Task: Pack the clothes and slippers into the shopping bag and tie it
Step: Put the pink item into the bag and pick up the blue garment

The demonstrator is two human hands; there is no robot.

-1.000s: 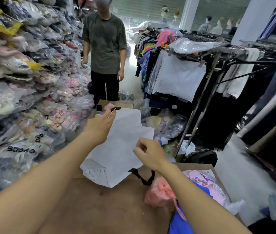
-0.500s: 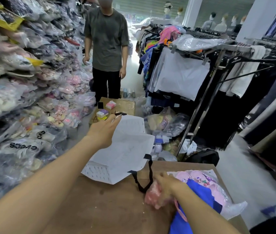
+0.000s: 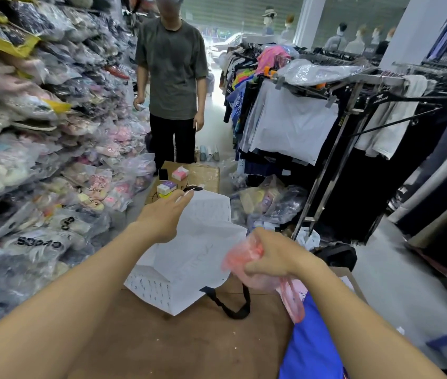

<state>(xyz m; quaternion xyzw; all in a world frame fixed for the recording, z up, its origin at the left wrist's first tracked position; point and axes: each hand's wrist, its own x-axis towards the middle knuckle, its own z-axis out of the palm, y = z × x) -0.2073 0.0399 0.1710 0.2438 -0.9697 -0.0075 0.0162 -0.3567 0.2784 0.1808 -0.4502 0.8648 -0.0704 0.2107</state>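
A white shopping bag (image 3: 189, 258) with black strap handles (image 3: 233, 310) is held up over the brown table (image 3: 162, 346), its bottom corner touching the tabletop. My left hand (image 3: 162, 217) grips the bag's upper edge. My right hand (image 3: 274, 255) is closed on a pink plastic-wrapped packet (image 3: 244, 255), lifted just right of the bag. A blue garment (image 3: 309, 348) lies under my right forearm at the table's right side.
Stacked plastic-wrapped goods (image 3: 39, 160) fill the wall on the left. A person in a grey t-shirt (image 3: 171, 72) stands ahead behind a cardboard box (image 3: 203, 175) with small boxes on it. Clothes racks (image 3: 353, 110) line the right.
My right hand let go of the bag, dropped to the pink packet on the table, gripped it and raised it beside the bag. My left hand kept holding the bag.
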